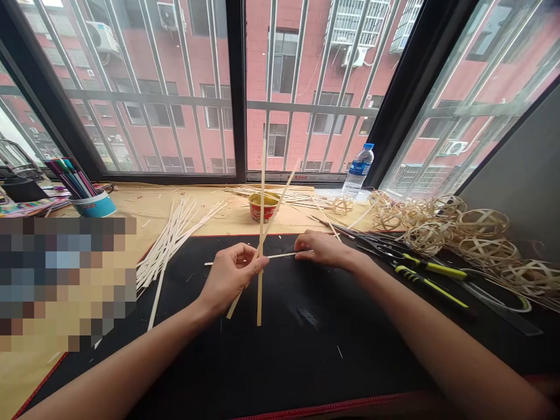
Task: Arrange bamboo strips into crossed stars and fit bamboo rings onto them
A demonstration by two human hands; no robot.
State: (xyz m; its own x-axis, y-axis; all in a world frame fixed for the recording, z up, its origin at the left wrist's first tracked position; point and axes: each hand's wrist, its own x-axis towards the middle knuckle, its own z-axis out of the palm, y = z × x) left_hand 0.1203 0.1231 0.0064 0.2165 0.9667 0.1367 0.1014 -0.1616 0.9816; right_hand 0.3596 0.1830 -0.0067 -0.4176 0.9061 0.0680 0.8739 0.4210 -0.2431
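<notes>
Over the black mat, my left hand pinches several thin pale strips, which look like bamboo, where they cross. One strip stands nearly upright, and another strip leans to the right behind it. A third strip runs sideways from my left fingers to my right hand, whose thumb and fingers are closed on its right end. Its other end pokes out left of my left hand. Loose strips lie in a fanned pile to the left.
Several woven open balls are heaped at the right. Near them lie yellow-and-black pliers and scissors. A red bowl, a water bottle and a blue pen cup stand towards the window. A blurred patch hides the left side.
</notes>
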